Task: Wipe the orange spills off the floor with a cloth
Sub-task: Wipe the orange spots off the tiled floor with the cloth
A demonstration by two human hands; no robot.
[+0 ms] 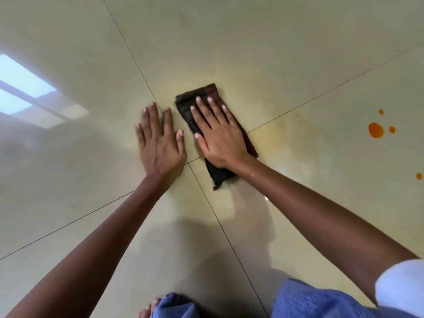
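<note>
A dark folded cloth lies flat on the glossy beige floor tiles near the middle of the view. My right hand presses flat on top of it, fingers spread. My left hand rests palm down on the bare floor just left of the cloth, holding nothing. A faint yellowish smear tints the floor around and to the right of the cloth. Orange spills sit far right: one large drop with two small ones beside it, and another small drop lower down.
Dark grout lines cross beneath my hands. A bright window reflection lies on the floor at the left. My blue-clad knees and bare toes are at the bottom edge.
</note>
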